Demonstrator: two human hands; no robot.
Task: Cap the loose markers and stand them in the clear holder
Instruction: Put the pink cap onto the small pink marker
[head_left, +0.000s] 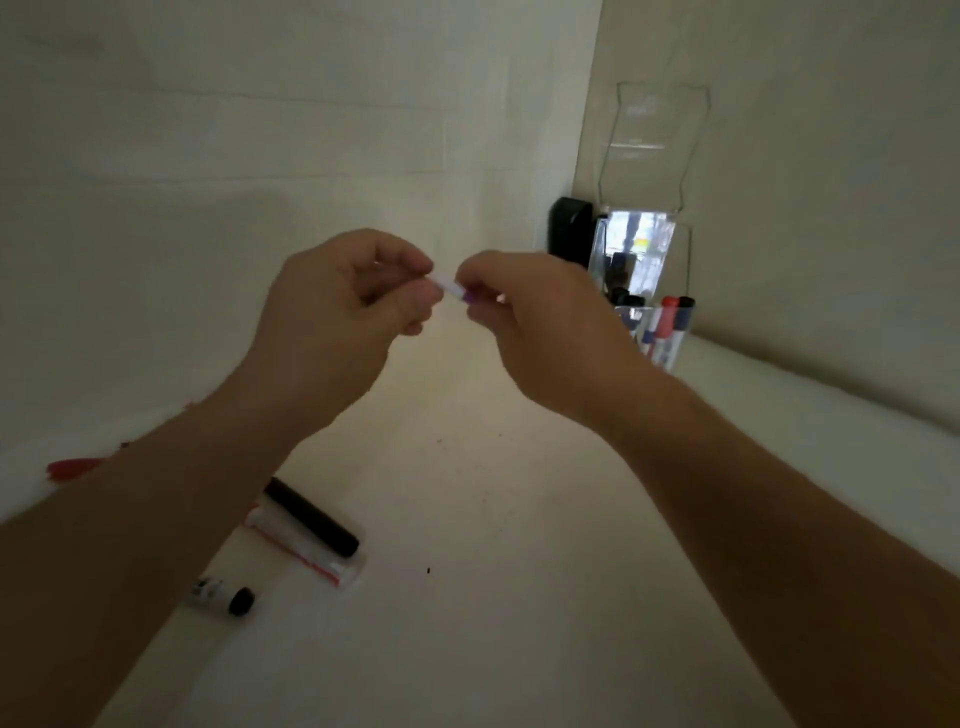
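Above the white bench (467, 519), the left hand (343, 306) and right hand (530, 312) both pinch one purple marker (453, 290), three loose markers (311, 519) lie below, and the clear holder (649, 291) stands right.

The clear holder (644, 270) at two o'clock looks like glossy transparent plastic, catching reflections. The surface (467, 519) is smooth, matt and off-white. The black marker (311, 514) at seven o'clock appears smooth plastic.
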